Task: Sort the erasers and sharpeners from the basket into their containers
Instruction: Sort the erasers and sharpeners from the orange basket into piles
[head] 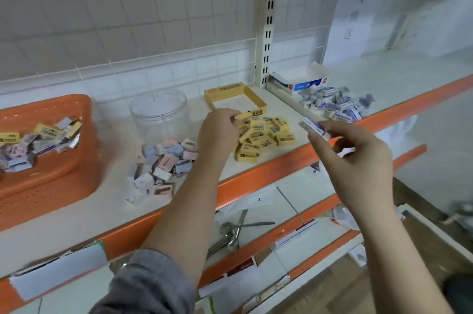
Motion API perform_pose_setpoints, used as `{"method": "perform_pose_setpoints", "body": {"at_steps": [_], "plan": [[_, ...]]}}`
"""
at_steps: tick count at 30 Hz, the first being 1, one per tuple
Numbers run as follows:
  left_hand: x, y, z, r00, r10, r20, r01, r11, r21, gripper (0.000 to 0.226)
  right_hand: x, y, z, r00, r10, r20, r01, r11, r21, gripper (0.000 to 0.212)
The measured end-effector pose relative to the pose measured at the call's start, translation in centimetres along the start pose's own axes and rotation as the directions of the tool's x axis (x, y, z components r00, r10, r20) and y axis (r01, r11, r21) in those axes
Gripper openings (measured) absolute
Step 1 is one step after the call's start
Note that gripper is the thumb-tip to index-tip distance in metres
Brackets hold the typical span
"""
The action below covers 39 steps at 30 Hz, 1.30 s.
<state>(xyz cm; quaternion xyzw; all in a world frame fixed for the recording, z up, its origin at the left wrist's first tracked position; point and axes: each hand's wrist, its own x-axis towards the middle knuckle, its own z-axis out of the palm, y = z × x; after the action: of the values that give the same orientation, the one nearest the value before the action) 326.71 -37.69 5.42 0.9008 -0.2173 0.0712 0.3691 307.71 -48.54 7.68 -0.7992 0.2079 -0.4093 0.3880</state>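
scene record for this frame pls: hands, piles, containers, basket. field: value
left hand: pinches a yellow eraser over the yellow pile
right hand: pinches a blue-white eraser
yellow box: holds no erasers
clear tub: holds none, pastel pile in front
blue-white box: blue-white pile beside it
orange basket: mixed items still inside

A handwritten "2" stood on a white sheet (pixel 258 199) below the orange shelf edge (pixel 268 173); print on boxes and erasers was too blurred to read.
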Motion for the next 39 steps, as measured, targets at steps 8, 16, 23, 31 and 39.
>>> {"method": "perform_pose_setpoints", "body": {"at_steps": [8,16,23,31,39], "plan": [[0.7,1.1,-0.1,0.99,0.136,0.041,-0.134,0.99,-0.035,0.024,2.6,2.2,0.1,0.989,0.114,-0.093,-0.117,0.992,-0.036,0.018],[-0.8,5.4,1.7,0.982,0.188,-0.024,-0.189,0.98,-0.055,0.023,11.9,9.6,-3.0,0.953,0.224,-0.205,-0.256,0.956,-0.143,0.029],[-2.3,9.7,5.4,0.989,0.141,-0.036,-0.143,0.987,-0.077,0.02,20.0,15.6,-3.3,0.972,0.203,-0.114,-0.232,0.893,-0.385,0.03],[-2.9,11.0,6.7,0.994,0.107,0.006,-0.107,0.994,-0.025,0.022,21.0,17.5,-2.2,0.98,0.197,0.028,-0.163,0.877,-0.452,0.029],[-2.5,9.1,1.9,0.999,-0.007,-0.054,0.001,0.994,-0.106,0.02,17.4,11.9,-0.8,0.994,0.0,0.11,0.017,0.989,-0.15,0.015]]}}
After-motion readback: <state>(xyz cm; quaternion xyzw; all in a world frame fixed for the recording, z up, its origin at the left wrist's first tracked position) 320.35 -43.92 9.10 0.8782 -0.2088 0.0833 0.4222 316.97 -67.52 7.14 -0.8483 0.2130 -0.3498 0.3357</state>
